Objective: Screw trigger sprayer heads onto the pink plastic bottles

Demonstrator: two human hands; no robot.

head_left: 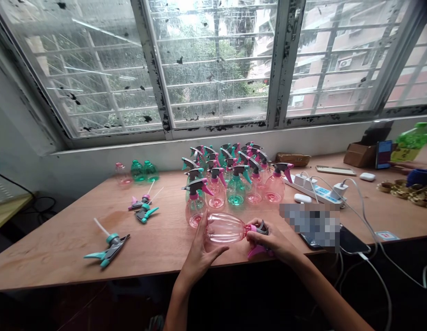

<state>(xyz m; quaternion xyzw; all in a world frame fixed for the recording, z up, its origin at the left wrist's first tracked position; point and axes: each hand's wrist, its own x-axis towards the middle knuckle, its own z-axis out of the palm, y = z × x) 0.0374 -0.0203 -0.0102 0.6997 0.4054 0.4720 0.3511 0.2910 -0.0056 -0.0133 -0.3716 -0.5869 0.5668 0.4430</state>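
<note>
A clear pink spray bottle (225, 227) lies sideways in the air over the table's front edge, between my two hands. Its round base rests against my left hand (203, 246), whose fingers go behind it while the thumb sticks out below. At the neck, my right hand (268, 239) grips the grey and pink spray head (257, 230), its pink trigger pointing down. Just beyond my left hand stands a pink bottle (193, 211) with a grey and pink head. To the left lies a loose teal and grey spray head (110, 250) with its tube.
Several pink and green spray bottles (236, 188) stand grouped behind my hands. Two more spray heads (144, 211) and three headless bottles (137, 171) are at the left. A power strip (317, 189), cables and a phone (353, 240) occupy the right.
</note>
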